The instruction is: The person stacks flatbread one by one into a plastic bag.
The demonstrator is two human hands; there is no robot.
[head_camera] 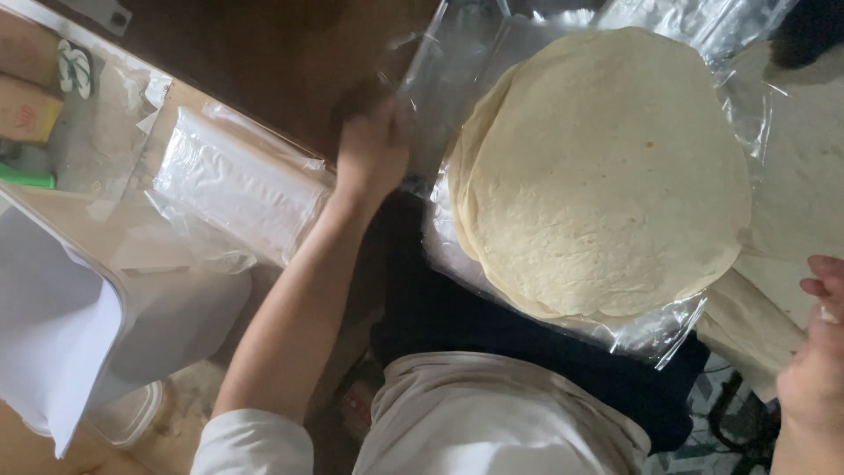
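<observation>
Dim workspace seen from above, w/ a dark brown table (264, 62) running across the top and a floor w/ a pair of sandals (74, 67) far upper left. Biggest thing in view is the stack of round pale flatbreads (607, 176), lying flat on a clear plastic sheet (492, 53) that crinkles out past its rim on every side. Next, a flat pack of clear plastic bags (237, 185) rests on the table edge, well apart from the stack to the left, its long axis slanting from upper left to lower right. Left hand (374, 149) sits just beside the stack's left rim, fingers clenched on the upper-left edge of the plastic sheet (motion blur hides the exact grip). Stack lies to the right of those fingers, near. Right hand (818, 352) is at the lower right frame edge, touching a separate pale sheet of flatbread or paper there; can't tell if its fingers are closed. Left hand is the nearer one to the stack.
</observation>
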